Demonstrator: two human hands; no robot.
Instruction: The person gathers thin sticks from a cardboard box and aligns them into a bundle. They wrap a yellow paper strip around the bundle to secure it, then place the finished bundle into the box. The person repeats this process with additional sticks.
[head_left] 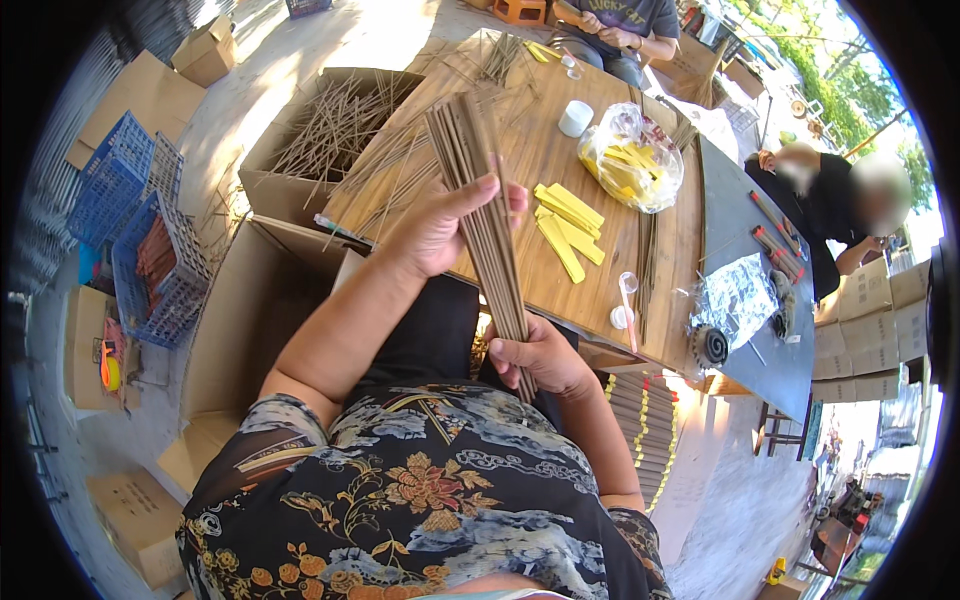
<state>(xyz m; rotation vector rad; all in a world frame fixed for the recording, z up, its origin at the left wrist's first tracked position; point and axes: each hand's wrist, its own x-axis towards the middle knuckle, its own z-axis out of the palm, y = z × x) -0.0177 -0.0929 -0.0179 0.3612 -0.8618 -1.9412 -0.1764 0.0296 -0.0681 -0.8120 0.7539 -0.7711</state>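
A bundle of thin brown incense sticks (492, 262) stands slanted in front of me, its top end leaning left over the wooden table (470, 75). My left hand (440, 228) is closed round its upper half, with the thumb across the front and fingertips showing on the right side. Lower down, my right hand (548, 356) grips the bundle near its bottom end, thumb in front. Yellow paper strips (568, 222) lie on the table just right of the bundle. Behind them sits a clear plastic bag (632, 158) holding more yellow strips.
Loose sticks fill a cardboard box (275, 197) left of the table. A white container (575, 118) stands by the bag. Tied bundles (640, 430) lie below the table's right side. Blue crates (170, 270) are at far left. Two people sit across and at right, near a grey table (730, 210).
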